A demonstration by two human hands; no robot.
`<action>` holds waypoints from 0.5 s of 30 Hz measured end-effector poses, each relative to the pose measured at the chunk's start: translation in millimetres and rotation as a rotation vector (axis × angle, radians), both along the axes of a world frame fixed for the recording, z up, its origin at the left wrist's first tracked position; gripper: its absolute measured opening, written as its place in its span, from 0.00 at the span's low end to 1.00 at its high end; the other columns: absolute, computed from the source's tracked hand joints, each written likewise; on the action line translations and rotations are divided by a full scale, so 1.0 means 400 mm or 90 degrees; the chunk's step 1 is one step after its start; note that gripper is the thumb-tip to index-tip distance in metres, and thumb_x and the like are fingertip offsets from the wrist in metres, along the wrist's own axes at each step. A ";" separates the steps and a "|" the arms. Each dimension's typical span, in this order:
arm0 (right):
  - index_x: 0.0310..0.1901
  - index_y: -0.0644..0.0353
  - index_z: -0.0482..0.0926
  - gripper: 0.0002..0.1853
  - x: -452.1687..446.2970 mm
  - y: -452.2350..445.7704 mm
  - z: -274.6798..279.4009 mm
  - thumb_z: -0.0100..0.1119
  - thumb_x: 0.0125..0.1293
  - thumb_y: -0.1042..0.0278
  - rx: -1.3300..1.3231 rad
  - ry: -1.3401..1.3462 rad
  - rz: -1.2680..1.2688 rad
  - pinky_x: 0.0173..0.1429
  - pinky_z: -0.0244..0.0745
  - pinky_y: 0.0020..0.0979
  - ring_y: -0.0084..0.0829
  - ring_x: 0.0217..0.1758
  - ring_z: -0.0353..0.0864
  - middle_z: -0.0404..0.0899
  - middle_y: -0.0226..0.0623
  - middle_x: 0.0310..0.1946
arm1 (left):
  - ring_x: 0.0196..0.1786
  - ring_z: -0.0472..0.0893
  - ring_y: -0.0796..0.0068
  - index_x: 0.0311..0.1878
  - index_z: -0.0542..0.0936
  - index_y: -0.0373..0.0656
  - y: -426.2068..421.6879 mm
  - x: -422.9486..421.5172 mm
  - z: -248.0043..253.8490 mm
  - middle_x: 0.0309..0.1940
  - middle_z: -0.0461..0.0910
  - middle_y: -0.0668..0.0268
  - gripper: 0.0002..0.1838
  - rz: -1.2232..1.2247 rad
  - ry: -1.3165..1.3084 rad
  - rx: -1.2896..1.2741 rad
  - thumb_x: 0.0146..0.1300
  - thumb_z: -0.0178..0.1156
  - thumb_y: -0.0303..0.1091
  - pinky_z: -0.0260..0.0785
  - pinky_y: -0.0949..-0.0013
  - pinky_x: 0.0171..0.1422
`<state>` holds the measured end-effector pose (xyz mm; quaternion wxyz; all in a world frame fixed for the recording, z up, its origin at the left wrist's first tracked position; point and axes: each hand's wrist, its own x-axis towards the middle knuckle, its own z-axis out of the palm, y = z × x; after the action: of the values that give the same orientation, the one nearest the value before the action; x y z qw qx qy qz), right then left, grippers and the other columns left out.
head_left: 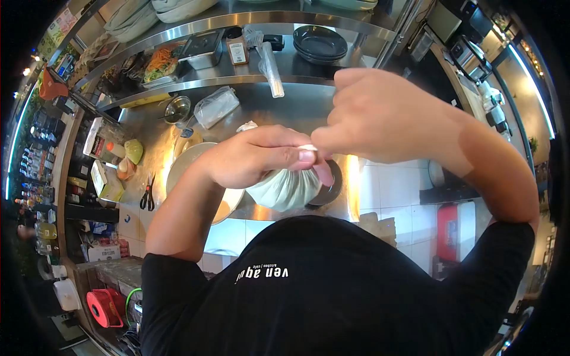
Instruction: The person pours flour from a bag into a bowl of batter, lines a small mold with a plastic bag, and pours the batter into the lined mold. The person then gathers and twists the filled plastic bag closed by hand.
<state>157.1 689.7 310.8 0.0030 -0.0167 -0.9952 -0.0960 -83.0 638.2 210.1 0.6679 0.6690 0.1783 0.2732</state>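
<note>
A pale green-white bundle (285,193), pleated like a filled plastic bag or cloth, hangs in front of my chest with its top gathered. My left hand (258,155) is closed around the gathered neck, thumb pressed near a small white end. Right beside it, my right hand (371,121) is curled into a fist, its fingers meeting the left fingertips; what it pinches is hidden. Below and behind the bundle, a large pale bowl (178,169) sits to the left and a dark round bowl (335,184) to the right, both partly covered.
On the steel counter (297,110) lie a clear plastic pack (217,107), a small metal bowl (177,109) and black-handled scissors (147,194). The shelf above carries stacked dark plates (319,43), a seasoning bottle (237,46), a lidded metal container (202,47) and wrapped sticks (272,74).
</note>
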 end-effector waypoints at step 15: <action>0.34 0.63 0.82 0.18 0.015 0.024 0.036 0.55 0.81 0.61 -0.425 0.146 -0.166 0.40 0.73 0.35 0.32 0.28 0.78 0.79 0.36 0.24 | 0.49 0.82 0.62 0.47 0.86 0.36 0.020 0.023 0.084 0.44 0.84 0.58 0.15 0.239 0.025 0.421 0.81 0.59 0.40 0.74 0.61 0.58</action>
<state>163.0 699.5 325.2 0.0963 -0.1538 -0.9545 0.2367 -73.8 646.4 243.5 0.3509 0.8091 0.2125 0.4207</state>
